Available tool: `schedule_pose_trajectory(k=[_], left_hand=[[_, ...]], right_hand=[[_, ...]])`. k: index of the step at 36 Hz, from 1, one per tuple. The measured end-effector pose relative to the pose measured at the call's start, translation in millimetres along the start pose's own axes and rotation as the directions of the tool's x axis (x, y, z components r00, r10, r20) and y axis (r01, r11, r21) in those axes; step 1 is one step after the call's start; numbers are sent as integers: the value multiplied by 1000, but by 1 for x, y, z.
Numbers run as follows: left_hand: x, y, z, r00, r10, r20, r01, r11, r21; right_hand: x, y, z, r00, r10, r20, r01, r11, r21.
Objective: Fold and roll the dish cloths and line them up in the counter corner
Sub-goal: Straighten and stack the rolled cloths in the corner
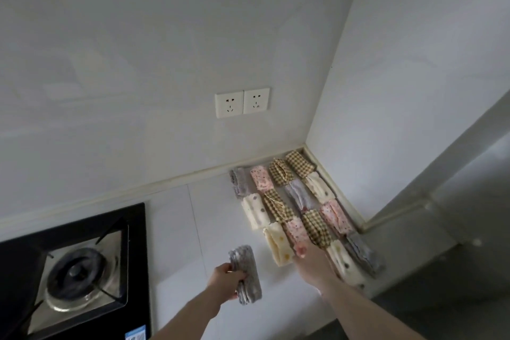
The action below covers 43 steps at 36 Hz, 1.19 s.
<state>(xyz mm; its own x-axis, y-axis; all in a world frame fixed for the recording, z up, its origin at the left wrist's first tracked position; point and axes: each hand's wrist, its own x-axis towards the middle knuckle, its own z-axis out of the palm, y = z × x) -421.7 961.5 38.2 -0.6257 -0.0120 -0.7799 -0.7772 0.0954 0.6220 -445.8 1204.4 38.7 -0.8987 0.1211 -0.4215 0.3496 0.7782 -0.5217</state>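
Several rolled dish cloths point(296, 201) lie in rows in the corner of the white counter point(176, 229): checked yellow, pink floral, cream dotted and grey ones. My left hand point(225, 280) grips a rolled grey cloth point(245, 273) just left of the rows, above the counter. My right hand point(309, 259) reaches over the near end of the rows, its fingertips touching a pink floral roll point(296, 232) beside a cream roll point(278, 246). How its fingers lie is partly hidden.
A black gas hob point(74, 265) with a burner fills the counter's left side. Two wall sockets point(242, 102) sit above the cloths. Walls close the corner behind and to the right. The counter's front edge runs near my right forearm.
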Motion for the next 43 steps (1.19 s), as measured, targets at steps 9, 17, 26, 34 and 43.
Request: schedule_pose_trajectory(k=[9,17,26,34,43], left_hand=[[13,-12,5,998,35,-57,-16,955,297],[29,-14,9,987,15,-158,40,939,343],[40,-13,24,995,-52,84,15,921,390],[56,48,13,999,52,2,-43,800,599],[63,38,23,970,-208,123,32,616,787]], right_hand=[[25,7,18,998,62,-29,-60,997,49],[52,10,29,996,32,-79,-32,999,1],[61,12,40,999,52,-18,-51,998,32],[57,6,20,996,0,-93,12,992,127],[59,5,23,998,45,-46,-41,996,85]])
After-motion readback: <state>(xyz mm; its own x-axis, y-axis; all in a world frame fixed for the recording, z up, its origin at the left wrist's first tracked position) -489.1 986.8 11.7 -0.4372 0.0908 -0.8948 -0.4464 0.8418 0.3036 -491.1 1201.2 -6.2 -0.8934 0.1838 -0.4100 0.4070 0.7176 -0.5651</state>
